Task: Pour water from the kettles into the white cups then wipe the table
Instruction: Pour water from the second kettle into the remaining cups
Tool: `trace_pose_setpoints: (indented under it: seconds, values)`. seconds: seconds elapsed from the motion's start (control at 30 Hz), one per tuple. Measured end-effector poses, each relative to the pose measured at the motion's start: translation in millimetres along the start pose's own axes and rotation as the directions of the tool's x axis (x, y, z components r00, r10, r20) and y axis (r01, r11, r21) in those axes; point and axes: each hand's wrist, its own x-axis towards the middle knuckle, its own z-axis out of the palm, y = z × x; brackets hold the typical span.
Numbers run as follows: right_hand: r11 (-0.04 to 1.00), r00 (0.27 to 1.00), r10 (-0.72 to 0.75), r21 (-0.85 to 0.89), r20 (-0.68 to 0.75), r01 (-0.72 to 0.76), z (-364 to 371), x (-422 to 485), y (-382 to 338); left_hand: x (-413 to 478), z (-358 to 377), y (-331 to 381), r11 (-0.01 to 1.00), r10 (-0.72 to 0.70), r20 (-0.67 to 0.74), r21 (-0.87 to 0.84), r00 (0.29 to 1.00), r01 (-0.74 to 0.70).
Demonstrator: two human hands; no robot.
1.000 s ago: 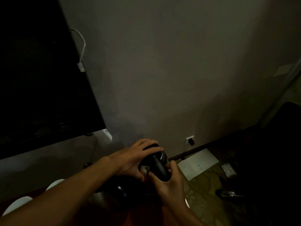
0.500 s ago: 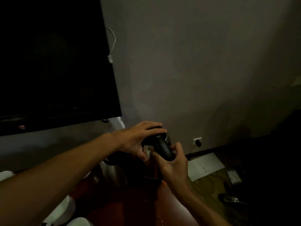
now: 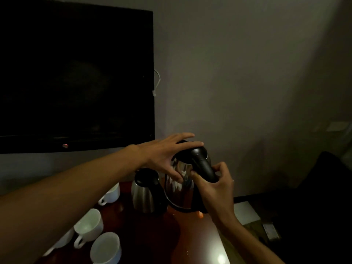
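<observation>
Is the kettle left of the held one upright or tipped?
Upright: the left kettle stands on its base on the table, black lid on top.

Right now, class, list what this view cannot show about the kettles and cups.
Water in the held kettle: head view, under lid and left hand.
Most of the leftmost cup: head view, behind the left forearm.
Water in the second kettle: head view, under its lid.

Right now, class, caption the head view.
The right hand grips the kettle by its handle, left hand on the lid, beside white cups.
</observation>
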Motion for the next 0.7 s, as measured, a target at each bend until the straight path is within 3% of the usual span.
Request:
trace_pose_setpoints:
  seconds: [0.33, 0.5, 0.7]
  values:
    - [1.000, 0.997, 0.012, -0.020, 0.077, -0.010, 44, -56, -45, -107, -47, -3, 0.975, -0.209, 0.040, 0.091, 0.977, 0.204]
    - [0.999, 0.997, -0.009, -0.053, 0.077, 0.013, 93, -84, -55, -190, -44, -42, 0.961, -0.272, 0.017, 0.064, 0.962, 0.270]
    - [1.000, 1.000, 0.020, -0.010, 0.024, -0.020, 161, -126, -77, -300, -52, -94, 0.890, -0.452, 0.063, 0.095, 0.890, 0.445]
